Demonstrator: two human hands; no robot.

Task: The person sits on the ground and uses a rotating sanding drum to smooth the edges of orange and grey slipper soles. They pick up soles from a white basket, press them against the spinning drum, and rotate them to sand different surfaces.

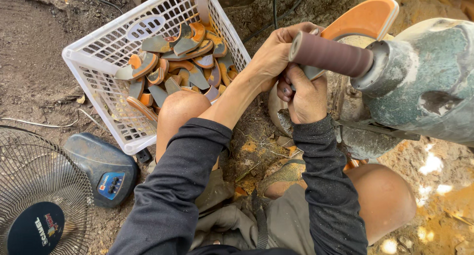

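Orange-and-grey curved sole piece [366, 19], gripped by both closed hands, left hand [274, 52] and right hand [305, 97], meets the brown sanding drum [330, 54]; many pieces fill the white plastic basket [98, 47].

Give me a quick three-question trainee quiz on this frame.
1. True or false: the basket holds orange and grey sole pieces.
2. Where do both hands work? A) inside the basket B) at the sanding drum C) on the fan
3. Fill in: the fan sits on the ground at the person's ____ side.

Key
1. True.
2. B: left hand and right hand hold a piece under the drum.
3. Left.
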